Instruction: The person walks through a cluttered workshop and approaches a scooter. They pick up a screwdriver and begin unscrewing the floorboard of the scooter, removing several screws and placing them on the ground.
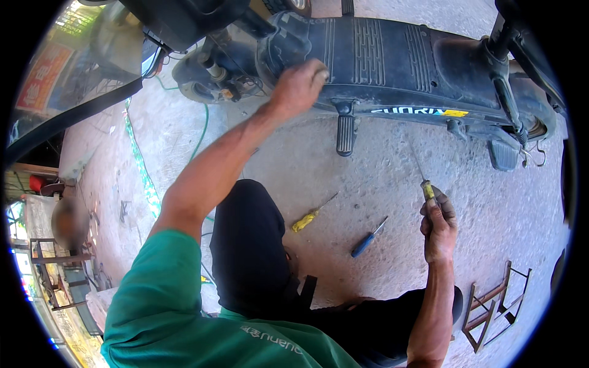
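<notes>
My right hand (438, 226) grips a screwdriver (428, 189) by its yellow handle, its thin shaft pointing up and away toward the scooter. My left hand (299, 88) is at the near edge of the scooter's dark footboard (399, 61), close to its front end. Its fingers are curled together, and what they hold, if anything, is hidden. Below the footboard a ribbed foot peg (345, 134) sticks out. On the concrete between my knees and the scooter lie a second yellow-handled screwdriver (306, 220) and a blue-handled screwdriver (364, 244).
A small metal frame stand (496, 306) sits on the floor at the lower right. At the left a green patterned strip (141, 168) and a green hose (201, 132) run along the ground. The scooter's clear windshield (80, 67) rises at the upper left.
</notes>
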Demonstrator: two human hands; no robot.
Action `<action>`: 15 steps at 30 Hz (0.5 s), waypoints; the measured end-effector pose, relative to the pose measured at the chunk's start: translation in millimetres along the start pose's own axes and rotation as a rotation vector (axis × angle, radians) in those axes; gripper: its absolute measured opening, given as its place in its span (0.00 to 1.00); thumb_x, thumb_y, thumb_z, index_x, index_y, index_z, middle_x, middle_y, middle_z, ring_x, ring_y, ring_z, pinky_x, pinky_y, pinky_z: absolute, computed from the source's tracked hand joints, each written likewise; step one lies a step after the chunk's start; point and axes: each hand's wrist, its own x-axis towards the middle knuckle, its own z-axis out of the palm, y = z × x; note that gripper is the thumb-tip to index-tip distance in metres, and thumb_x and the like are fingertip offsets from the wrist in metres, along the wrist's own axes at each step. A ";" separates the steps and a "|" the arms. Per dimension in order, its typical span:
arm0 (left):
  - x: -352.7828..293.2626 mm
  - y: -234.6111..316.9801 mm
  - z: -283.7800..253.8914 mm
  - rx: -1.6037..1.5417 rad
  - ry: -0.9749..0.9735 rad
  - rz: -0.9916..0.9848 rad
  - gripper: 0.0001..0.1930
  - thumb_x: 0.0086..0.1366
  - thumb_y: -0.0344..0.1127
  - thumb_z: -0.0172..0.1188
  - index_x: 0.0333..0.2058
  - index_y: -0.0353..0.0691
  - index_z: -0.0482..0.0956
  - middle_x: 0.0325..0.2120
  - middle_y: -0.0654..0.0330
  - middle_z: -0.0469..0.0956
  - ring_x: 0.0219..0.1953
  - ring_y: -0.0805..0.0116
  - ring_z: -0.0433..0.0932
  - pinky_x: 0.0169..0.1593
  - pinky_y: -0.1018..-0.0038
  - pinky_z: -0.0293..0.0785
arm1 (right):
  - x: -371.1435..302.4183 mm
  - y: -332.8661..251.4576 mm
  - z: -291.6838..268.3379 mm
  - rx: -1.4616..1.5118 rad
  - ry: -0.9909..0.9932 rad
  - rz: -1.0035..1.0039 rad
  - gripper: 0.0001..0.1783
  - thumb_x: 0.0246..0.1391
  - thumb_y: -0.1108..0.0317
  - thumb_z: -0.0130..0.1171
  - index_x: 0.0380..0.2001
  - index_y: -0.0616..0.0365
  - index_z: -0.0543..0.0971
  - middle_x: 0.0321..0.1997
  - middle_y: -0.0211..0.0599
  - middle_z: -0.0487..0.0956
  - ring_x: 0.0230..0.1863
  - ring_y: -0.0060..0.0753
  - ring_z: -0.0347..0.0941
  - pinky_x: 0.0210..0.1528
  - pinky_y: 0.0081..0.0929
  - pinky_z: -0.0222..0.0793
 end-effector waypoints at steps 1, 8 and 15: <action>-16.8 17.0 13.6 -0.076 -0.085 -0.050 0.09 0.69 0.37 0.57 0.43 0.40 0.78 0.34 0.49 0.81 0.38 0.45 0.80 0.43 0.57 0.75 | -1.9 -1.5 -3.1 0.008 0.009 -0.004 0.19 0.65 0.65 0.60 0.57 0.59 0.78 0.31 0.26 0.75 0.22 0.11 0.57 0.23 0.13 0.52; -87.4 70.5 88.6 -0.022 -0.244 -0.060 0.08 0.67 0.37 0.58 0.35 0.39 0.73 0.31 0.48 0.80 0.30 0.43 0.80 0.33 0.52 0.75 | -5.1 -3.1 0.7 -0.057 0.011 -0.009 0.19 0.65 0.66 0.59 0.57 0.59 0.78 0.31 0.26 0.75 0.22 0.11 0.57 0.23 0.13 0.52; -120.7 94.7 121.7 0.058 -0.413 0.006 0.05 0.63 0.31 0.57 0.34 0.35 0.75 0.31 0.47 0.81 0.30 0.46 0.82 0.31 0.55 0.77 | -4.4 -2.0 4.1 -0.048 -0.005 -0.028 0.20 0.64 0.67 0.58 0.57 0.61 0.77 0.32 0.28 0.75 0.22 0.12 0.58 0.24 0.13 0.52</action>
